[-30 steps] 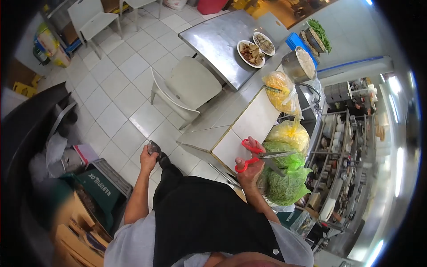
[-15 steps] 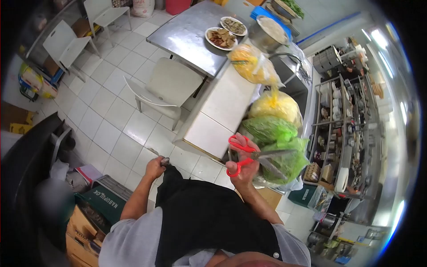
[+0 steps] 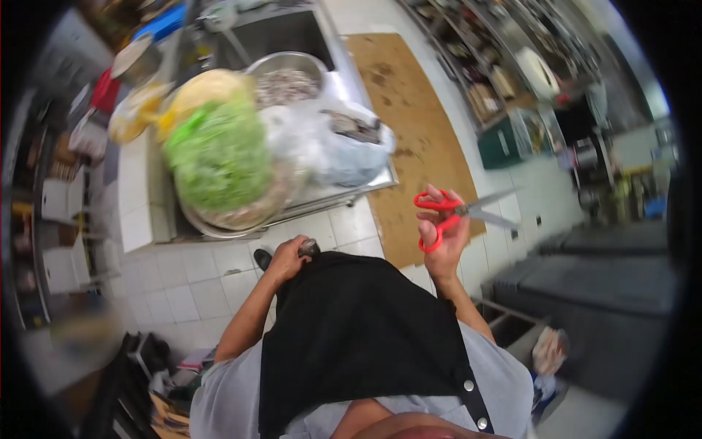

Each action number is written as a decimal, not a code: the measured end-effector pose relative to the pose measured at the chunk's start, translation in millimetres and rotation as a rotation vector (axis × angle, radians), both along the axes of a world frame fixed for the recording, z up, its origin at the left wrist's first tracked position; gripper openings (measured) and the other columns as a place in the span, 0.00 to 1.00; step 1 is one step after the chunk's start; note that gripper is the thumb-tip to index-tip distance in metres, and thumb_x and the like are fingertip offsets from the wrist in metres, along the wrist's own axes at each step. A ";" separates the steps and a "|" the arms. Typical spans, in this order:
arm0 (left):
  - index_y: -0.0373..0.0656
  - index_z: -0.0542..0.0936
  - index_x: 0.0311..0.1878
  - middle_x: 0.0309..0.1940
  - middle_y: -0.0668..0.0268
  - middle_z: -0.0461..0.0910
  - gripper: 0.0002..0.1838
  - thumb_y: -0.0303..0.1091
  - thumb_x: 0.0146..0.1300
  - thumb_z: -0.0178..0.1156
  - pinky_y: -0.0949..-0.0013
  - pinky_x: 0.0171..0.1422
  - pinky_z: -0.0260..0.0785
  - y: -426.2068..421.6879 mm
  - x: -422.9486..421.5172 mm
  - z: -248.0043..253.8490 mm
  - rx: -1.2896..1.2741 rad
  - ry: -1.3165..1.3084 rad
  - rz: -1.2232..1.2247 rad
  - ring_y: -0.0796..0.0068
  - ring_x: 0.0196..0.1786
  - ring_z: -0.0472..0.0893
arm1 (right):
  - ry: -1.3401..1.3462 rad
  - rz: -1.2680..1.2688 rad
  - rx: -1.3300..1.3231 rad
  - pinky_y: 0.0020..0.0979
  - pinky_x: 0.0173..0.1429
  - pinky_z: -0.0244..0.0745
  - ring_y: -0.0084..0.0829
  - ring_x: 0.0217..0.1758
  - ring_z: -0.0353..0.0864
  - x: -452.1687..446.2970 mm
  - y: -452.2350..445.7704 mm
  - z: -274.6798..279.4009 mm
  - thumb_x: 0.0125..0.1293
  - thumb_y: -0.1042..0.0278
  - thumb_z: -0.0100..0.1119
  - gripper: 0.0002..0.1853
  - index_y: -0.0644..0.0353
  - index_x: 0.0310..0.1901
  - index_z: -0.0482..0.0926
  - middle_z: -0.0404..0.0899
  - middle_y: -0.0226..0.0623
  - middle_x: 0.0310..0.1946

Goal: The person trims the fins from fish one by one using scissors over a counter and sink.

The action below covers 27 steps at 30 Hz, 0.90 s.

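Observation:
Red-handled scissors [image 3: 462,210] are in my right hand [image 3: 447,238], its fingers and thumb through the two loops. The blades stand apart and point to the right. My left hand [image 3: 289,257] is closed around a small dark, greyish-brown rounded thing [image 3: 308,247] in front of the black apron. What kind of thing it is, I cannot tell. Beyond my left hand, green leaves in a clear bag [image 3: 219,157] lie on a large metal basin [image 3: 212,230]. A whitish plastic bag [image 3: 351,161] with something dark at its top is to their right.
A metal bowl of small greyish pieces [image 3: 289,84] stands by the steel sink [image 3: 292,40]. Yellow-looking bags [image 3: 142,110] are at the left. A brown floor mat [image 3: 417,110] runs beside the counter. A green crate [image 3: 501,145] and shelves [image 3: 475,58] stand at the right.
My view and body have turned to the right, bringing the sink, basin and floor mat ahead of me. Both hands keep hold of the same things.

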State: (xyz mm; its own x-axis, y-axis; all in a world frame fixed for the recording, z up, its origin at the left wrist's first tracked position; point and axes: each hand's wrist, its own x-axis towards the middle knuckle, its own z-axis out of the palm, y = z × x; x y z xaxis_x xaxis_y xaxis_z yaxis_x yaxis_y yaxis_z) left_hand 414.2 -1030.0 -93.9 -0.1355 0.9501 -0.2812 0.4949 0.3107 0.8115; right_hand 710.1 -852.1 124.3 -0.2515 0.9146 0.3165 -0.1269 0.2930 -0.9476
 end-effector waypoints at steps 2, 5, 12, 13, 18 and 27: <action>0.44 0.80 0.57 0.41 0.53 0.88 0.25 0.30 0.54 0.74 0.60 0.52 0.78 54.1 49.0 46.3 0.009 -0.068 -0.037 0.55 0.44 0.88 | -0.038 -0.120 -0.147 0.38 0.62 0.81 0.40 0.63 0.82 49.4 21.0 -7.2 0.68 0.64 0.76 0.42 0.65 0.75 0.60 0.76 0.54 0.67; 0.42 0.80 0.57 0.39 0.57 0.87 0.25 0.31 0.55 0.75 0.62 0.52 0.77 121.9 107.8 50.2 0.106 -0.185 -0.079 0.63 0.42 0.86 | 0.023 -0.238 -0.254 0.34 0.57 0.83 0.36 0.58 0.84 114.2 52.1 -36.2 0.71 0.68 0.72 0.36 0.68 0.74 0.62 0.79 0.52 0.63; 0.40 0.79 0.54 0.45 0.66 0.86 0.19 0.28 0.63 0.74 0.65 0.55 0.78 267.6 196.0 70.8 0.198 -0.673 0.205 0.75 0.48 0.83 | 0.036 -0.408 -0.459 0.32 0.49 0.87 0.35 0.55 0.88 176.5 119.2 -68.9 0.75 0.62 0.68 0.35 0.68 0.74 0.62 0.84 0.48 0.58; 0.40 0.79 0.54 0.45 0.66 0.86 0.19 0.28 0.63 0.74 0.65 0.55 0.78 285.9 200.9 68.6 0.203 -0.686 0.190 0.75 0.48 0.83 | 0.012 -0.396 -0.468 0.32 0.50 0.87 0.34 0.54 0.88 181.6 132.3 -67.6 0.73 0.62 0.70 0.37 0.69 0.74 0.62 0.84 0.47 0.58; 0.43 0.77 0.58 0.49 0.64 0.85 0.19 0.26 0.65 0.70 0.55 0.55 0.81 372.4 195.5 73.7 0.025 -1.341 0.488 0.65 0.51 0.86 | -0.131 -0.361 -0.491 0.32 0.53 0.85 0.31 0.53 0.87 211.7 198.9 -58.8 0.68 0.64 0.75 0.39 0.70 0.74 0.65 0.85 0.47 0.56; 0.43 0.79 0.61 0.57 0.58 0.85 0.17 0.35 0.72 0.61 0.46 0.73 0.72 513.6 143.6 63.5 0.066 -1.601 0.687 0.57 0.63 0.82 | -0.486 -0.520 -0.551 0.30 0.46 0.82 0.30 0.46 0.86 308.4 287.5 -130.7 0.63 0.69 0.80 0.37 0.74 0.69 0.71 0.87 0.45 0.46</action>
